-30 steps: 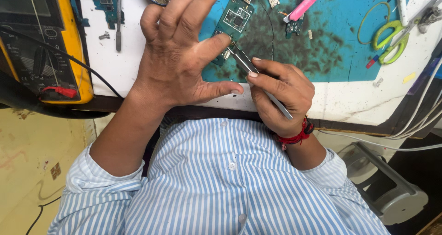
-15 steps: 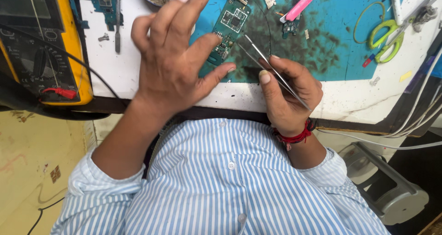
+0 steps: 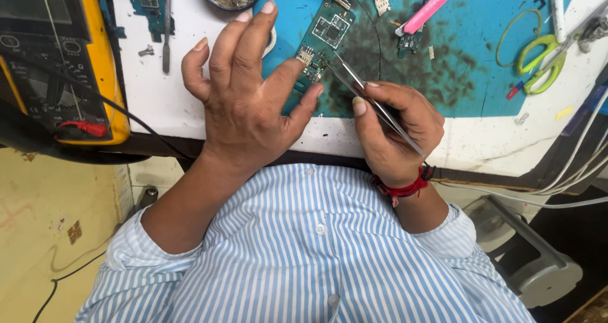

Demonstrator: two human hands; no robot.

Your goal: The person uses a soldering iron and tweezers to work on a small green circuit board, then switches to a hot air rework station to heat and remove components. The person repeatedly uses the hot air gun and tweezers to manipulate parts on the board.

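While pinning the green circuit board (image 3: 322, 52) flat to the blue mat (image 3: 481, 69) at upper centre with spread left hand (image 3: 244, 101), steadied it for tweezers (image 3: 373, 102) pinched in right hand (image 3: 396, 136), tips at its edge.

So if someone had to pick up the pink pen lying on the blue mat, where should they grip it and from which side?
Grip the pink pen around mid-barrel, pinching across its narrow width from above. It lies flat and slanted on the blue mat, its upper end running out of view, with a small circuit board close beside its lower end.
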